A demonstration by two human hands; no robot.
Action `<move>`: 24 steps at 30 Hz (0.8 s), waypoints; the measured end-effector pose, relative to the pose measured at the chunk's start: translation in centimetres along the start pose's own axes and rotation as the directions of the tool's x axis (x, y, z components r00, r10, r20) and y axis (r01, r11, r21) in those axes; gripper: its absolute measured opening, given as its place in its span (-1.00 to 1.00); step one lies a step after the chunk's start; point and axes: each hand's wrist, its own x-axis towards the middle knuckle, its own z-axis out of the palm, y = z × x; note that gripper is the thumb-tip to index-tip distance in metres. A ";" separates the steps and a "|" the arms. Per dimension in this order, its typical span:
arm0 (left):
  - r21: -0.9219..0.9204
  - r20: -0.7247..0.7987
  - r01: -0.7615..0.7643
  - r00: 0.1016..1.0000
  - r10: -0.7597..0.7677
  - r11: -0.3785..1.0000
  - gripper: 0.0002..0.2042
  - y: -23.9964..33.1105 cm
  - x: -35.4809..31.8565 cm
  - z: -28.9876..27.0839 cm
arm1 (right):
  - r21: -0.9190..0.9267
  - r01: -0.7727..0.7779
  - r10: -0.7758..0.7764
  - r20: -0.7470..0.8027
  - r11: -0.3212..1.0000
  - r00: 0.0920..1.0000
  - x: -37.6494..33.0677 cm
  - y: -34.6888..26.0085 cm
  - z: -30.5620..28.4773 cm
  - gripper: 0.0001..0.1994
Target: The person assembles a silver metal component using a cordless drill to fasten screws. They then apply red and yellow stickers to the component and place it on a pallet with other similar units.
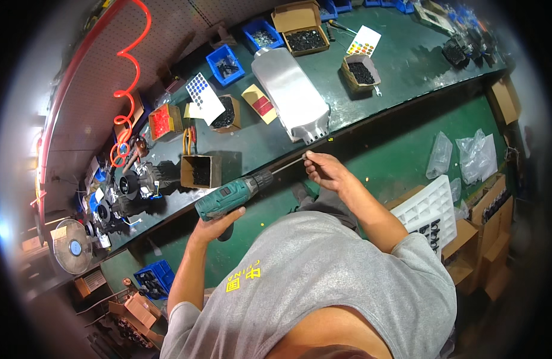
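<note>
A green cordless drill (223, 201) lies in my left hand (217, 226), its fingers wrapped round the grip. From its black chuck a long thin bit (288, 164) points right and slightly up, just off the bench's front edge. My right hand (327, 170) is closed in a pinch at the bit's tip; whether a small screw sits between the fingertips is too small to tell. Just above that hand, a silver metal housing (293, 90) rests on the bench with its near end close to the edge.
The green-topped bench (402, 90) carries an open box of dark parts (200, 172), a box of red parts (162, 121), sticker sheets (205, 99), blue bins (225, 64) and black motor-like units (147, 179). A coiled red hose (129, 96) hangs at left. A white foam tray (428, 215) stands at right.
</note>
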 end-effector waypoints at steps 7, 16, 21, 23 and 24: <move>-0.180 0.005 0.287 0.957 -0.291 0.941 -0.77 0.2 -0.1 -1.5 | -0.223 -0.013 0.039 0.112 0.975 0.993 2.8 -0.3 0.3 -0.85; -0.008 -0.143 0.008 0.990 -0.009 1.000 -0.71 -1.7 1.1 1.1 | 0.169 -0.026 0.023 0.021 0.985 1.000 7.2 0.9 0.8 -0.87; 0.136 -0.150 -0.031 0.987 0.051 0.990 -0.70 -0.8 3.2 2.5 | 0.276 0.055 -0.069 0.043 0.960 0.997 8.9 1.4 0.0 -0.91; 0.134 -0.139 -0.034 0.989 0.053 0.990 -0.70 -0.8 3.6 2.8 | 0.281 0.078 -0.099 0.059 0.957 0.993 8.7 1.4 0.3 -0.91; 0.134 -0.133 -0.036 0.990 0.054 0.990 -0.70 -0.8 3.8 2.8 | 0.283 0.090 -0.114 0.067 0.955 0.991 8.6 1.4 0.4 -0.91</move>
